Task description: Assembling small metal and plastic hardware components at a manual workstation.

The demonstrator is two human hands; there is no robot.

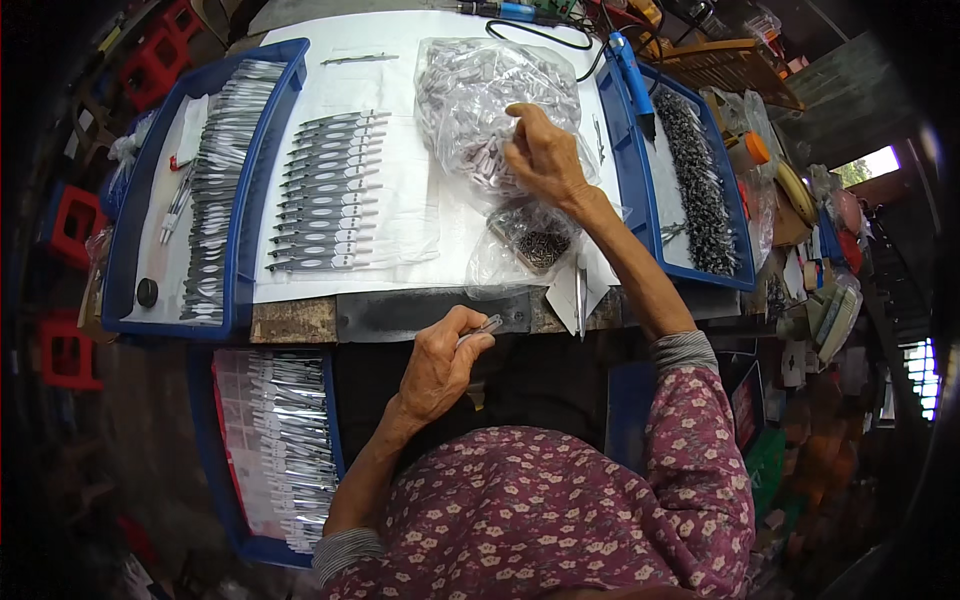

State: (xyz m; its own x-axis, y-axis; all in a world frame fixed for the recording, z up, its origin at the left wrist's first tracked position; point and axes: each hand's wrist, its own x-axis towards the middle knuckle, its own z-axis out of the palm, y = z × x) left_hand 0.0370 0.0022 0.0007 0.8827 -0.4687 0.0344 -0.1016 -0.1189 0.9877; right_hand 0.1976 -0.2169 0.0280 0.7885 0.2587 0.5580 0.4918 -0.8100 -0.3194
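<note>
Left hand (437, 367) pinches a partly hidden grey part (488, 327) at frame centre.
Right hand (548, 160), grip unclear, is at a clear bag (490, 85) of grey pieces (482, 165), upper centre; upper left, a blue tray (241, 290) holds pens (215, 170).

A white sheet (400, 90) covers the worktable (293, 321), its worn front edge showing. On it lie a neat row of grey pens (325, 186), a lone pen piece (360, 59) toward the back, a big clear bag of grey parts (490, 80) and – just in front – a small bag of dark metal bits (542, 248). A left blue tray (246, 240) and right blue tray (645, 195) flank them.
</note>
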